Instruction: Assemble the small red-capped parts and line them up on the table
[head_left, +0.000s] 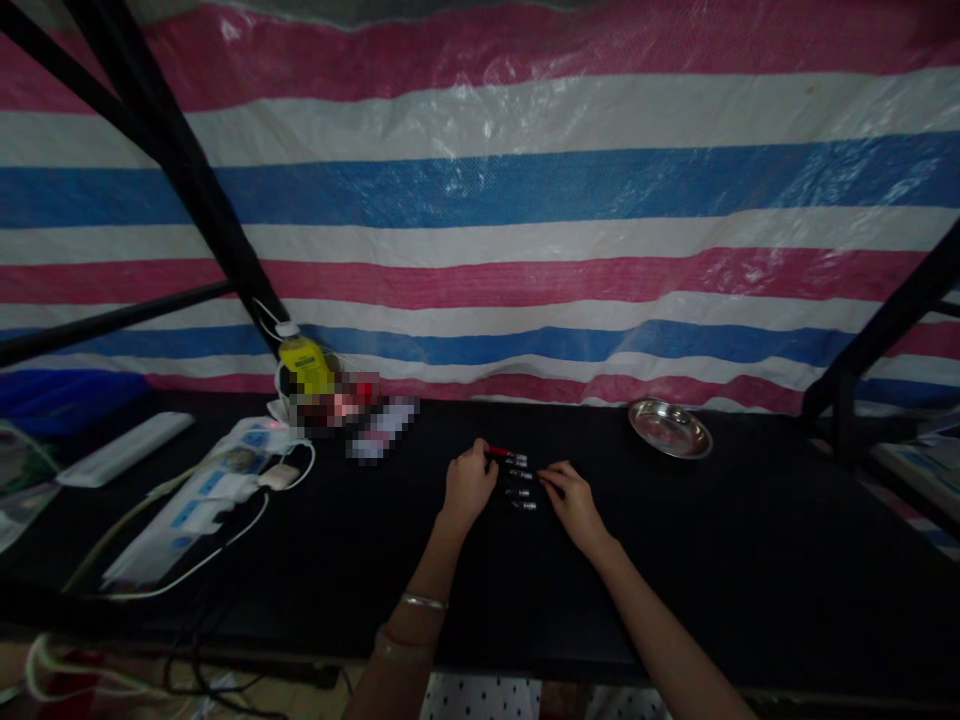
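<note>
Several slim pen-like sticks lie in a row on the black tabletop, each pointing sideways, with pale shiny right ends. The farthest is a red stick (498,452); the nearer ones, such as the black stick (519,475), are hard to tell from the dark table. My left hand (469,487) is at the row's left side, its fingers curled and its fingertips at the red stick's left end. On the other side, my right hand (574,503) has thumb and forefinger pinched together beside the black stick's right end. Whatever lies between those fingertips is too small to make out.
A shiny metal dish (670,430) stands at the back right. On the left are a white power strip (154,545) with cables, a white bar (126,450) and a yellow bottle (306,362). A striped plastic sheet (525,190) hangs behind, between black frame bars (217,235).
</note>
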